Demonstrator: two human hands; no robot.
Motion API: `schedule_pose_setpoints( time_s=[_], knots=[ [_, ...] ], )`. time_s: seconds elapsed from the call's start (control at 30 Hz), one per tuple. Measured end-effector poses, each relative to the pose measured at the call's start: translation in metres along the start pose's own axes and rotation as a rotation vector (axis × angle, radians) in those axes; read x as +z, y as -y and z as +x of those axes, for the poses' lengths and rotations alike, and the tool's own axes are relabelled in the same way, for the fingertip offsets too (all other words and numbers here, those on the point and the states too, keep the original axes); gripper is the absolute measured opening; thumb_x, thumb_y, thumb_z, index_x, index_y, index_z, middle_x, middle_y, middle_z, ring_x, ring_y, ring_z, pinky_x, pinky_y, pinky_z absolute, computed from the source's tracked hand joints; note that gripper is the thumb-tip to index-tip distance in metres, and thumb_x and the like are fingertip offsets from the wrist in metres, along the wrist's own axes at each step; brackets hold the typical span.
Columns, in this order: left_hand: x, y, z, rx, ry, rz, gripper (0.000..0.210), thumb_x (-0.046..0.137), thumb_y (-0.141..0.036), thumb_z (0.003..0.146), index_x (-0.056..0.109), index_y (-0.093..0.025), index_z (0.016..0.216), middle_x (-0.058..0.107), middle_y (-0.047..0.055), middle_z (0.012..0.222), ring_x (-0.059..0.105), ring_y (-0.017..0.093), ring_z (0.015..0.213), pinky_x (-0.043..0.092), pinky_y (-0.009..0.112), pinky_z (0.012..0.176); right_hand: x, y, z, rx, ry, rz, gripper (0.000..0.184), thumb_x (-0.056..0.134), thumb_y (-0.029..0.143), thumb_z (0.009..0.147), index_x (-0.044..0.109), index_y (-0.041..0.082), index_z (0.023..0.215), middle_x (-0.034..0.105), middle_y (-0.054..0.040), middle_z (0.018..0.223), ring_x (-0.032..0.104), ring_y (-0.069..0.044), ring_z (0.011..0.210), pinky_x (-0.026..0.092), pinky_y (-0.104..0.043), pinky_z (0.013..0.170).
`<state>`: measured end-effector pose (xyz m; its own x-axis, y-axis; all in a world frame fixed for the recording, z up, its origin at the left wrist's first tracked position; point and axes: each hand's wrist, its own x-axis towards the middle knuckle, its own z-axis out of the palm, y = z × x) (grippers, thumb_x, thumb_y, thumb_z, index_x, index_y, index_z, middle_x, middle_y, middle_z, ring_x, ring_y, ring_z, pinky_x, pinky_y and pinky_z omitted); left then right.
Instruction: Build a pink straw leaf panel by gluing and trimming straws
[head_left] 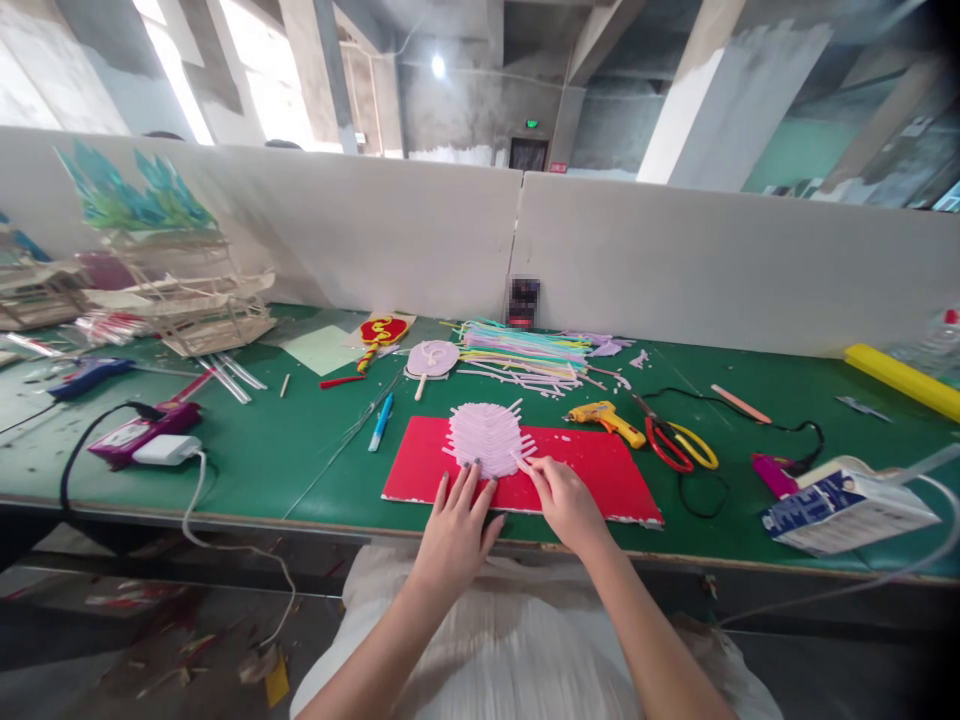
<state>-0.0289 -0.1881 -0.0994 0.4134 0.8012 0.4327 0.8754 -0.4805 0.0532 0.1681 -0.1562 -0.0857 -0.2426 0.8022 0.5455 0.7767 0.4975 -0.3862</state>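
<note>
A red board point(600, 462) lies flat on the green table point(285, 450) in front of me. On it sits a pale pink oval point(486, 435) built from thin strips laid side by side. My left hand point(456, 525) rests flat with fingers spread on the board, its fingertips at the oval's near edge. My right hand point(566, 500) pinches a pale strip point(523, 464) at the oval's lower right edge.
A pile of coloured strips point(525, 352) lies behind the board. To the right are a yellow glue gun point(606, 418), scissors point(679, 442), a black cable and a box point(844, 510). At left stand stick models point(195, 300), a purple power strip point(142, 430) and a blue pen point(381, 422).
</note>
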Motion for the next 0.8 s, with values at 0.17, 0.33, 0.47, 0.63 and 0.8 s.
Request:
schedule_pose_setpoints(
  time_s=[0.17,0.33,0.47,0.63,0.8],
  knots=[
    [0.0,0.0,0.0,-0.006,-0.004,-0.011,0.042,0.043,-0.037,0.094,0.055,-0.015,0.128,0.046,0.017,0.143,0.044,0.03,0.131,0.037,0.051,0.106,0.0,0.0,0.0,-0.019,-0.017,0.014,0.018,0.039,0.024,0.096,0.057,0.022,0.096,0.07,-0.0088,0.098,0.067,-0.022,0.093,0.054,-0.034,0.079],
    [-0.001,0.0,-0.001,-0.016,0.02,-0.055,0.042,0.044,-0.037,0.094,0.055,-0.015,0.128,0.045,0.017,0.143,0.044,0.031,0.131,0.038,0.052,0.106,0.002,-0.001,0.0,-0.075,0.008,0.038,0.024,0.037,0.023,0.097,0.058,0.023,0.108,0.068,-0.0091,0.113,0.061,-0.022,0.11,0.051,-0.038,0.092],
    [-0.001,0.002,0.0,-0.06,0.032,-0.191,0.039,0.045,-0.034,0.093,0.056,-0.018,0.128,0.044,0.015,0.144,0.042,0.03,0.133,0.033,0.053,0.109,0.002,0.0,0.0,-0.007,0.025,0.045,0.021,0.038,0.027,0.096,0.058,0.024,0.096,0.07,-0.0093,0.108,0.065,-0.022,0.101,0.053,-0.038,0.086],
    [-0.013,0.021,0.007,-0.322,-0.043,-0.615,0.038,0.034,-0.026,0.096,0.056,-0.023,0.127,0.05,0.009,0.141,0.046,0.021,0.13,0.037,0.041,0.108,0.0,0.0,0.001,0.118,0.034,0.177,0.019,0.035,0.03,0.096,0.054,0.025,0.093,0.068,-0.0096,0.114,0.063,-0.022,0.108,0.052,-0.037,0.086],
    [-0.024,0.046,0.016,-0.667,-0.051,-0.705,0.04,0.035,-0.024,0.092,0.048,-0.02,0.13,0.063,0.009,0.126,0.053,0.023,0.124,0.04,0.045,0.104,-0.002,-0.003,0.004,0.327,0.044,0.233,0.022,0.035,0.039,0.094,0.05,0.025,0.09,0.072,-0.0103,0.099,0.069,-0.024,0.089,0.052,-0.033,0.071]
  ],
)
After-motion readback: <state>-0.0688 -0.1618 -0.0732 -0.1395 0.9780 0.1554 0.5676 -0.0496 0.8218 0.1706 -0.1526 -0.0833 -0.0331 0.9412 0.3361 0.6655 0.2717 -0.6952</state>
